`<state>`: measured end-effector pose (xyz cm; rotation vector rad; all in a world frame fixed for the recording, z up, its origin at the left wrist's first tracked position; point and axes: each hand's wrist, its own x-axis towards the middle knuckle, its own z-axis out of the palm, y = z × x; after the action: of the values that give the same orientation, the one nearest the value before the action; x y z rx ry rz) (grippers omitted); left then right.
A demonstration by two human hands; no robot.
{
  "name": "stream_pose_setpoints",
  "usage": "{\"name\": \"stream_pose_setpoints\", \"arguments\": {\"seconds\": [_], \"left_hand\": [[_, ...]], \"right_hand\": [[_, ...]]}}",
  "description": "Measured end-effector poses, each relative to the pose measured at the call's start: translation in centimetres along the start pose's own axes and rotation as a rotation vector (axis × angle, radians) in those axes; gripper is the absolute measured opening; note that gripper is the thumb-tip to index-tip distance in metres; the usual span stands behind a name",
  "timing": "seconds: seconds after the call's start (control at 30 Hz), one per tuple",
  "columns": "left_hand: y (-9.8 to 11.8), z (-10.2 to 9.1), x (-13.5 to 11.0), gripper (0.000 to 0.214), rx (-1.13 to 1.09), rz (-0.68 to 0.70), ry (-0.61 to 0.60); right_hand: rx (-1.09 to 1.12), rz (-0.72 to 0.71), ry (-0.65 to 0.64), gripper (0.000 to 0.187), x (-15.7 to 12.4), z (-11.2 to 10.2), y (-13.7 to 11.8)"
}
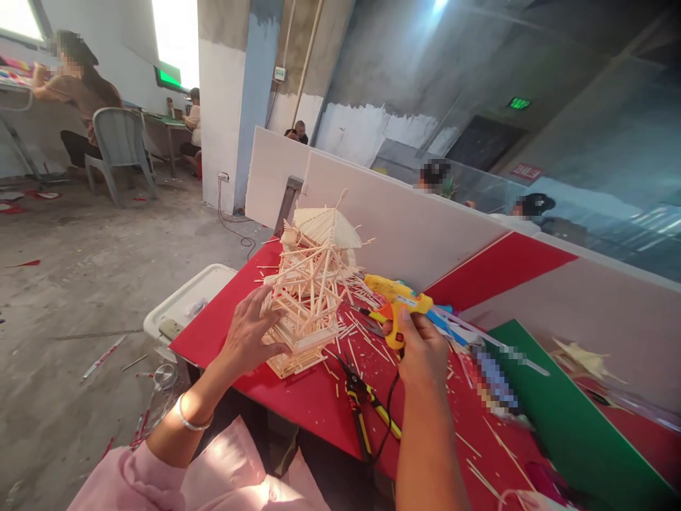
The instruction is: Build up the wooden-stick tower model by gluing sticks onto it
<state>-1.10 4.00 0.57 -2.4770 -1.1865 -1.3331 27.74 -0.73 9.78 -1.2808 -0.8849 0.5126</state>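
Note:
A pagoda-like model (313,284) built from thin pale wooden sticks stands on the red tabletop (223,341). My left hand (255,330) curves around its left side, thumb at the front and fingers behind, holding it. In my right hand (423,348) is a yellow glue gun (407,310), gripped to the right of the model, with a dark cord hanging below. Pliers (364,397) with black and yellow handles lie between my forearms, jaws toward the model. Loose sticks (367,348) are scattered around the glue gun.
White panels (383,220) border the table's far side. A green board (564,411) lies at right, near a plastic bag (500,383). A white stool (186,298) stands left of the table. Several people sit farther off; one is by a grey chair (120,138).

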Motion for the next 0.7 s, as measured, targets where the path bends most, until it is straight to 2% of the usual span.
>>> {"name": "stream_pose_setpoints", "arguments": {"seconds": [0.13,0.33,0.43,0.57,0.7], "left_hand": [[-0.2,-0.1,0.4,0.059,0.001,0.009,0.03],[0.9,-0.4,0.2,0.059,0.019,-0.037,0.045],[2.6,-0.2,-0.1,0.057,0.077,-0.096,0.093],[5.7,1.1,-0.4,0.051,0.19,-0.205,0.183],[8.1,2.8,-0.7,0.047,0.225,-0.288,0.232]], "right_hand": [[-0.004,-0.06,0.002,0.046,-1.4,-0.8,-1.0],[-0.098,-0.048,-0.017,0.045,-4.4,-2.3,-0.6],[-0.094,-0.052,0.004,0.046,-5.7,-3.2,-0.5],[-0.107,-0.077,0.046,0.045,-7.1,-4.0,-0.5],[-0.11,-0.047,0.037,0.045,-6.4,-3.1,-0.6]]}}
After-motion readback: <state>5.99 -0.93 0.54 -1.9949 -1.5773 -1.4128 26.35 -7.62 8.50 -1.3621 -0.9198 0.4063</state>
